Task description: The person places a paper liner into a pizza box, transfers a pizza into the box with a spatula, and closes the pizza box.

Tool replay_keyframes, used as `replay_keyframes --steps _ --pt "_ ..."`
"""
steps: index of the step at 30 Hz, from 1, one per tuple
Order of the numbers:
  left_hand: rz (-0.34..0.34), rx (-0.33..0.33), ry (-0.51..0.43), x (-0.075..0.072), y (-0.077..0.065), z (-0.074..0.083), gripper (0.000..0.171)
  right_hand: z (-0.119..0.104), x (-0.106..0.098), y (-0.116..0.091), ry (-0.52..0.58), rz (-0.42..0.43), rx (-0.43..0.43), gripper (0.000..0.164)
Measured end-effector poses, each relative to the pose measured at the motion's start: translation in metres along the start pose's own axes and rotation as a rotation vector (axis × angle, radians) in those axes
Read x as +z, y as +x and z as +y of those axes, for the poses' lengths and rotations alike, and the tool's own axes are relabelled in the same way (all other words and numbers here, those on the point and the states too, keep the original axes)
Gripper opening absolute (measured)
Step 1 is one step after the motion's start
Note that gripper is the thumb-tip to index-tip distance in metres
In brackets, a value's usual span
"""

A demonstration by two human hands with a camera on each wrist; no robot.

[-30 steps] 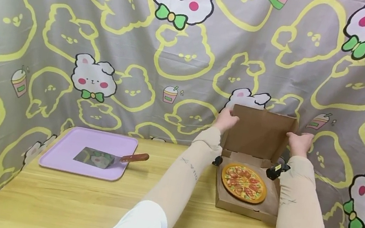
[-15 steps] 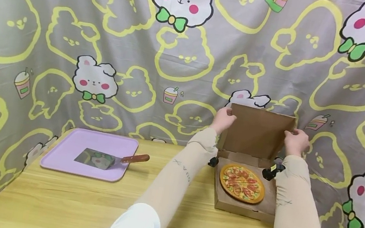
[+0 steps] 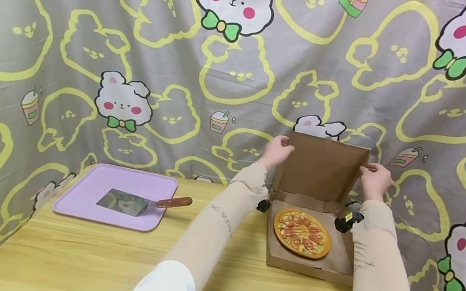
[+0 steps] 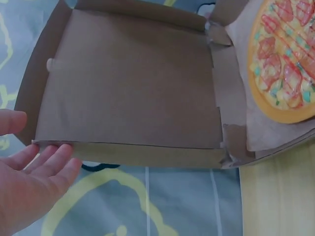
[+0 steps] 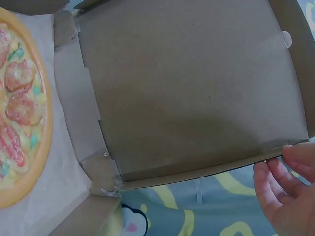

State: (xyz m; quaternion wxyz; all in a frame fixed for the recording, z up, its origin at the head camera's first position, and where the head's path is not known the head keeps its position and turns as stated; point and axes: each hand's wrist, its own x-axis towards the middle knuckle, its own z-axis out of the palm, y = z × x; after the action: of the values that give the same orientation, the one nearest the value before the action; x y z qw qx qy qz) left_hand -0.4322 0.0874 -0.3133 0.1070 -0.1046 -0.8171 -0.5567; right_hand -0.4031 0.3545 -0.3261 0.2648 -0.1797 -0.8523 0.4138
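A cardboard pizza box (image 3: 283,263) stands at the right with its lid (image 3: 322,172) raised. On paper inside lies a round pizza (image 3: 302,234) with an orange crust. My left hand (image 4: 42,177) is at the lid's outer left corner; its fairly straight fingertips touch the side flap, while the thumb stays apart from them. At the opposite corner my right hand (image 5: 288,184) pinches the lid's side edge, thumb on the inner side and fingers outside. In the head view, the right arm covers part of the box's right side.
A lilac tray (image 3: 81,205) is at the left of the wooden table (image 3: 104,267). Lying on it is a pizza server (image 3: 123,202), whose brown handle extends past the tray's right rim. A patterned curtain (image 3: 241,91) hangs close behind and at both sides.
The pizza box, with the pizza in it, has shifted left on the table. Both hands have moved left along with the raised lid. The tray and server stay where they were.
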Motion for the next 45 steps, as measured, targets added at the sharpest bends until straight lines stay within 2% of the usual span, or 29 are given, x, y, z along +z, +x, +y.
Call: replay_keyframes --steps 6,12,22,31,37,45 --pt "0.014 0.007 0.004 -0.011 0.0 -0.004 0.041 -0.005 0.003 -0.003 0.031 -0.029 -0.028 0.033" --pt "0.017 0.0 -0.015 -0.024 0.0 -0.008 0.041 -0.012 0.01 -0.007 0.008 -0.041 -0.053 0.034" --pt "-0.014 -0.005 -0.041 -0.05 -0.001 -0.018 0.041 -0.025 0.022 -0.018 0.013 -0.049 -0.107 0.029" --pt "-0.046 -0.006 -0.076 -0.077 -0.004 -0.028 0.043 -0.037 0.039 -0.031 0.129 -0.084 -0.158 0.027" --pt "-0.031 -0.002 -0.079 -0.099 -0.007 -0.037 0.043 -0.047 0.054 -0.04 0.105 -0.067 -0.172 0.026" --pt "0.023 -0.037 -0.08 -0.125 -0.012 -0.046 0.041 -0.061 0.074 -0.054 0.104 -0.064 -0.207 0.024"
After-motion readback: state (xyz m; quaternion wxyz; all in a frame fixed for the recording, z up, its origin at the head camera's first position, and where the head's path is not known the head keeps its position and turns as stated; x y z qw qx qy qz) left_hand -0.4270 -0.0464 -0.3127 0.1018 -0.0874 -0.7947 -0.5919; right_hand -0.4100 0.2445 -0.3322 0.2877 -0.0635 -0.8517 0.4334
